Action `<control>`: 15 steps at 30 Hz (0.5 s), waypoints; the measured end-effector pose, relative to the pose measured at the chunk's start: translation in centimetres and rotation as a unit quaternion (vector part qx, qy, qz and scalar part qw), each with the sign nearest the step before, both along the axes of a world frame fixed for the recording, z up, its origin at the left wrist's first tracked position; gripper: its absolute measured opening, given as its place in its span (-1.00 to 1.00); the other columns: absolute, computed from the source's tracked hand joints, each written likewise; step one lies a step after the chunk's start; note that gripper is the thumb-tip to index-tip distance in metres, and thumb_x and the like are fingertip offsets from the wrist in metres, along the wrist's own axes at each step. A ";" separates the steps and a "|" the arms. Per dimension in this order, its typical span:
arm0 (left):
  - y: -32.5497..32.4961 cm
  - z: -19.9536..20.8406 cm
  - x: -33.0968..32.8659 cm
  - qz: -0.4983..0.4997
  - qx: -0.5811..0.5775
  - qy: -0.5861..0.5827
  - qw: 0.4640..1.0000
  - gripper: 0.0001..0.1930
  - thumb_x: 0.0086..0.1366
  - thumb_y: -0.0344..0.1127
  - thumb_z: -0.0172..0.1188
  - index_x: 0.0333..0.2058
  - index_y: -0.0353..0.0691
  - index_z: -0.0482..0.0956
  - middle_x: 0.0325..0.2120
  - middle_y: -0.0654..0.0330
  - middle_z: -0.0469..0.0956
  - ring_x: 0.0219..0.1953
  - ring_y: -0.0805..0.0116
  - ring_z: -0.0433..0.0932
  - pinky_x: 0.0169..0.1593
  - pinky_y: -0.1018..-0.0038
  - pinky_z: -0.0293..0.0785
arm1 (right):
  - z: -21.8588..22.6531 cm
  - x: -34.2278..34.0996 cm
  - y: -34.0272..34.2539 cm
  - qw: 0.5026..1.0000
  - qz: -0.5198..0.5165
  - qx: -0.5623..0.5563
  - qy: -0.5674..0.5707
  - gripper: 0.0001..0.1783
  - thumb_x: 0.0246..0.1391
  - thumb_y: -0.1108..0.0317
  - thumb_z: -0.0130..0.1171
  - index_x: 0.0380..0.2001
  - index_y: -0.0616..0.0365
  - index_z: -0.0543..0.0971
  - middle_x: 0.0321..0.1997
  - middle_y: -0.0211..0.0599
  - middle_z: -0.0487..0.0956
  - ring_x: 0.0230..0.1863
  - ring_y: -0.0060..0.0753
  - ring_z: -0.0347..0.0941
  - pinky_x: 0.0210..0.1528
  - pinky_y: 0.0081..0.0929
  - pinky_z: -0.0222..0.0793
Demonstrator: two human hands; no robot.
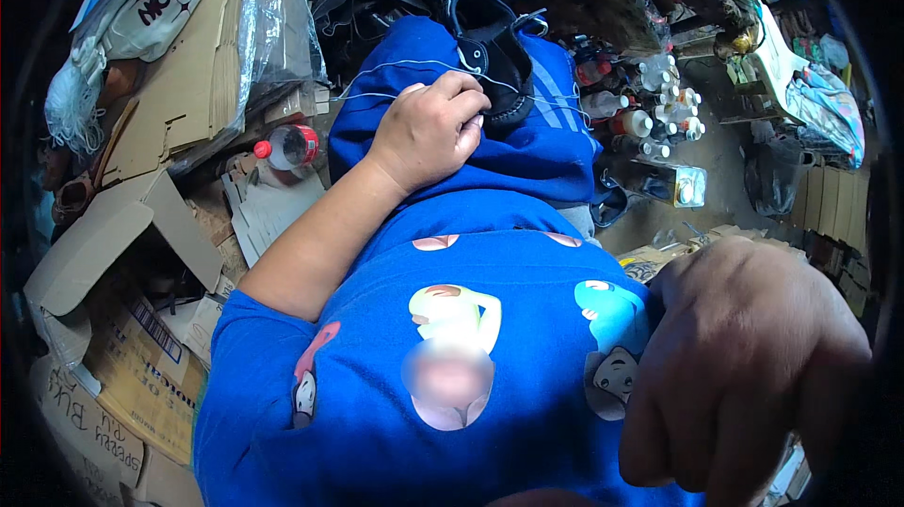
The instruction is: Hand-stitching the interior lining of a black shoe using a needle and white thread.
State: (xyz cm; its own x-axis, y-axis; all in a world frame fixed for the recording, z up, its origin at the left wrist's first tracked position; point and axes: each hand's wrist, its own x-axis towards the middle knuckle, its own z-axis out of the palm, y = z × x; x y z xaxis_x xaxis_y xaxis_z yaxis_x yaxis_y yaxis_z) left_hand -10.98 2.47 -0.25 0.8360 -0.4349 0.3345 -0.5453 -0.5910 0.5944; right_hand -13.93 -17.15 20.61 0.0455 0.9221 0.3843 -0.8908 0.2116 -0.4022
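Note:
A black shoe [499, 60] with an eyelet and loose laces rests on my lap, over blue trousers with pale stripes. My left hand [431, 135] lies against the shoe's left side, its fingers curled toward the thumb; what is pinched there is hidden. Pale thread [400, 65] runs in loops past that hand and across the shoe. Large and close at the lower right, my right hand [753, 356] is raised with its fingers folded down. Whatever it grips is out of sight.
On the left are flattened cardboard sheets [193, 74], an open carton [94, 234] and a red-capped plastic bottle [292, 146]. Several bottles [650, 116] stand on the floor at the right, near a clear container [688, 187]. A white chair [780, 50] is farther right.

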 end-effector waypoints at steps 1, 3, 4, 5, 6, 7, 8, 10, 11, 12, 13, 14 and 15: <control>0.0 0.1 -0.1 0.001 0.005 0.011 1.000 -0.81 0.02 -0.39 0.22 -0.31 -0.18 0.59 -0.24 0.17 0.53 -0.27 0.19 0.56 -0.20 0.35 0.46 | 0.0 0.0 -0.2 1.000 0.001 0.000 -0.001 -0.68 0.25 0.29 -0.17 -0.31 0.37 0.45 -0.52 0.03 0.42 -0.69 -0.25 0.29 -0.57 -0.34 0.13; 0.0 0.1 -0.1 0.002 0.010 0.020 1.000 -0.80 0.02 -0.39 0.22 -0.31 -0.18 0.59 -0.24 0.17 0.53 -0.27 0.18 0.56 -0.20 0.35 0.46 | 0.5 1.0 -0.7 1.000 -0.009 0.011 -0.010 -0.68 0.26 0.28 -0.17 -0.30 0.35 0.45 -0.51 0.03 0.43 -0.69 -0.25 0.28 -0.57 -0.34 0.14; -0.1 0.1 0.0 -0.001 0.006 0.014 1.000 -0.80 0.02 -0.39 0.22 -0.31 -0.18 0.59 -0.24 0.17 0.53 -0.27 0.19 0.56 -0.20 0.35 0.46 | 0.0 0.2 -0.1 1.000 -0.014 0.017 -0.015 -0.69 0.26 0.28 -0.17 -0.30 0.34 0.45 -0.50 0.04 0.43 -0.69 -0.25 0.28 -0.57 -0.33 0.14; -0.2 0.1 0.1 -0.004 0.002 0.008 1.000 -0.80 0.02 -0.39 0.22 -0.31 -0.18 0.59 -0.23 0.17 0.53 -0.28 0.19 0.56 -0.20 0.35 0.46 | -0.2 0.0 0.5 0.999 -0.019 0.023 -0.019 -0.69 0.26 0.28 -0.17 -0.29 0.33 0.46 -0.49 0.04 0.43 -0.69 -0.25 0.28 -0.57 -0.33 0.14; -0.1 0.0 0.0 -0.001 0.003 0.008 1.000 -0.80 0.02 -0.39 0.22 -0.31 -0.18 0.59 -0.23 0.17 0.53 -0.28 0.19 0.56 -0.20 0.35 0.46 | -0.4 0.7 0.2 0.999 -0.022 0.029 -0.023 -0.69 0.26 0.27 -0.17 -0.29 0.32 0.46 -0.49 0.04 0.43 -0.69 -0.25 0.28 -0.57 -0.33 0.15; 0.0 -0.1 0.0 0.000 0.004 0.005 1.000 -0.80 0.02 -0.40 0.22 -0.31 -0.18 0.59 -0.24 0.17 0.54 -0.28 0.19 0.56 -0.21 0.35 0.46 | -0.6 0.2 0.8 0.999 -0.025 0.035 -0.026 -0.69 0.26 0.27 -0.17 -0.29 0.31 0.46 -0.48 0.05 0.44 -0.69 -0.25 0.28 -0.57 -0.33 0.15; 0.1 -0.2 0.0 0.002 0.007 0.001 1.000 -0.80 0.02 -0.40 0.22 -0.31 -0.18 0.59 -0.24 0.17 0.54 -0.28 0.20 0.56 -0.21 0.35 0.46 | -0.8 0.2 0.7 0.998 -0.028 0.041 -0.029 -0.69 0.26 0.27 -0.17 -0.28 0.30 0.46 -0.47 0.05 0.44 -0.69 -0.25 0.28 -0.57 -0.33 0.15; 0.1 -0.2 0.0 -0.001 0.002 0.005 1.000 -0.80 0.02 -0.40 0.22 -0.31 -0.18 0.59 -0.24 0.17 0.54 -0.28 0.20 0.56 -0.21 0.35 0.46 | -0.9 -0.4 2.5 0.997 -0.041 0.050 -0.036 -0.70 0.26 0.26 -0.17 -0.28 0.28 0.47 -0.46 0.06 0.44 -0.69 -0.25 0.28 -0.57 -0.32 0.15; 0.2 -0.2 0.0 -0.001 -0.002 0.009 1.000 -0.80 0.02 -0.40 0.22 -0.31 -0.18 0.59 -0.24 0.17 0.54 -0.28 0.20 0.56 -0.22 0.35 0.46 | -0.9 -0.5 0.6 0.997 -0.048 0.054 -0.040 -0.70 0.26 0.26 -0.17 -0.27 0.27 0.47 -0.45 0.06 0.45 -0.69 -0.25 0.28 -0.56 -0.32 0.16; 0.1 0.0 0.0 -0.003 -0.002 0.009 1.000 -0.80 0.02 -0.40 0.22 -0.31 -0.18 0.59 -0.24 0.17 0.54 -0.28 0.20 0.56 -0.22 0.35 0.46 | -0.8 -0.1 0.0 0.996 -0.055 0.059 -0.045 -0.70 0.26 0.26 -0.17 -0.27 0.26 0.47 -0.45 0.06 0.45 -0.69 -0.25 0.28 -0.56 -0.32 0.16; 0.0 0.3 -0.1 -0.002 0.001 0.013 1.000 -0.80 0.02 -0.39 0.22 -0.31 -0.18 0.59 -0.24 0.17 0.54 -0.28 0.20 0.56 -0.21 0.35 0.46 | -0.9 0.5 -0.5 0.995 -0.062 0.064 -0.049 -0.70 0.26 0.25 -0.17 -0.27 0.25 0.48 -0.44 0.07 0.45 -0.70 -0.25 0.28 -0.56 -0.32 0.16; 0.0 0.4 -0.1 -0.001 0.004 0.018 1.000 -0.80 0.02 -0.38 0.23 -0.31 -0.18 0.59 -0.25 0.17 0.54 -0.27 0.20 0.56 -0.21 0.35 0.47 | -1.1 0.4 -0.5 0.994 -0.069 0.069 -0.054 -0.70 0.26 0.25 -0.16 -0.26 0.24 0.48 -0.43 0.07 0.45 -0.70 -0.25 0.28 -0.56 -0.31 0.16; 0.0 0.4 -0.1 0.001 0.005 0.018 1.000 -0.80 0.02 -0.38 0.23 -0.31 -0.18 0.59 -0.25 0.17 0.54 -0.27 0.20 0.56 -0.21 0.35 0.47 | -0.9 -0.5 -0.5 0.993 -0.072 0.075 -0.058 -0.70 0.27 0.25 -0.16 -0.26 0.24 0.48 -0.43 0.07 0.46 -0.70 -0.25 0.28 -0.56 -0.31 0.16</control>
State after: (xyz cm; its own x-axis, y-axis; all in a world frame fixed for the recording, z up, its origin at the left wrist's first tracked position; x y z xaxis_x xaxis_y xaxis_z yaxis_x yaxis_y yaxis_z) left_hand -11.04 2.47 0.10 0.8482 -0.4360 0.3009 -0.5229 -0.5977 0.6077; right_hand -14.43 -17.69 19.71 0.1201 0.8413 0.5271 -0.7966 0.3985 -0.4545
